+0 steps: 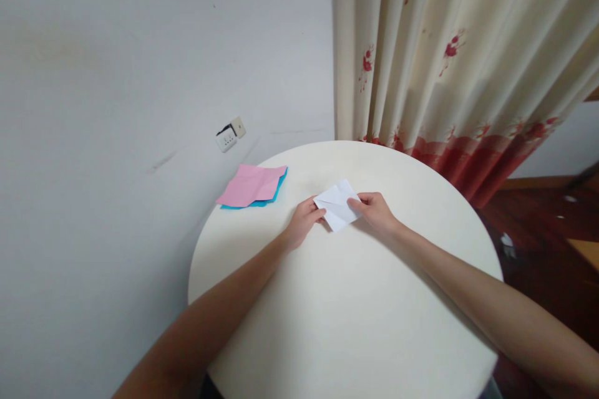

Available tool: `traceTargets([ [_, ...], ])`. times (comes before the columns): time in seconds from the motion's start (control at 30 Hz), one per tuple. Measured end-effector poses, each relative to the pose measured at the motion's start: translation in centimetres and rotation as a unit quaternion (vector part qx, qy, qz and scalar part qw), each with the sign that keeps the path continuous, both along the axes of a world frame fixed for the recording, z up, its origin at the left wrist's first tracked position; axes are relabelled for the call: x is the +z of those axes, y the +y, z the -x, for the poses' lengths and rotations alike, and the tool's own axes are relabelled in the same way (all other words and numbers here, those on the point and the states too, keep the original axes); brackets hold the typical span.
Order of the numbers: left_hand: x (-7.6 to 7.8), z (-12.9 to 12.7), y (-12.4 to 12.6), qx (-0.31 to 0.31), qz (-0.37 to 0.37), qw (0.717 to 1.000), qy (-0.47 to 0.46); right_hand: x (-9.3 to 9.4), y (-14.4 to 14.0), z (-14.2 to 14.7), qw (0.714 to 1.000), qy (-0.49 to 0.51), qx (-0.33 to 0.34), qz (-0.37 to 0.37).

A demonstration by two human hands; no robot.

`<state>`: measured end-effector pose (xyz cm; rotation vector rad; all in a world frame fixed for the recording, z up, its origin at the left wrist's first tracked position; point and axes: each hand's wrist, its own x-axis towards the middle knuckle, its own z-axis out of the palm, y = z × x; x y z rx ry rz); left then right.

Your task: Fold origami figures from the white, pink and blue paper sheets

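A folded white sheet of paper [336, 204] is held between my two hands, a little above or on the table; I cannot tell which. Creases run across its top face. My left hand [304, 219] pinches its left corner, thumb on top and the other fingers partly hidden. At the right corner, my right hand [373, 209] grips the sheet with the thumb on the upper face and the fingers beneath. Left of my hands lies a creased pink sheet of paper [253, 184] on top of blue paper [258, 204].
The round white table [299, 312] stands close against a white wall [140, 62]. A wall socket [226, 139] sits beyond the table's left edge. Behind the table hangs a cream curtain [435, 31] with red flowers. Dark wooden floor [538, 274] shows on the right.
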<state>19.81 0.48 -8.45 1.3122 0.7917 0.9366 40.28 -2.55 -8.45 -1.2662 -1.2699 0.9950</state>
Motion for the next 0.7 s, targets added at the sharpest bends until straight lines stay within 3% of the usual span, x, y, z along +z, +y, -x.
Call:
traceTargets([
  [0.23,-0.21,-0.13,0.18,0.051,0.018,0.998,-0.014,0.24,-0.18,0.20,0.992,0.110,0.064,0.021],
  [0.4,-0.33,-0.05,0.41,0.074,0.025,0.997,-0.020,0.56,-0.58,-0.01,0.989,0.109,0.105,-0.009],
  [0.7,-0.13,-0.20,-0.15,0.035,-0.001,0.999,0.018,-0.36,0.29,-0.03,0.997,0.078,0.009,-0.004],
])
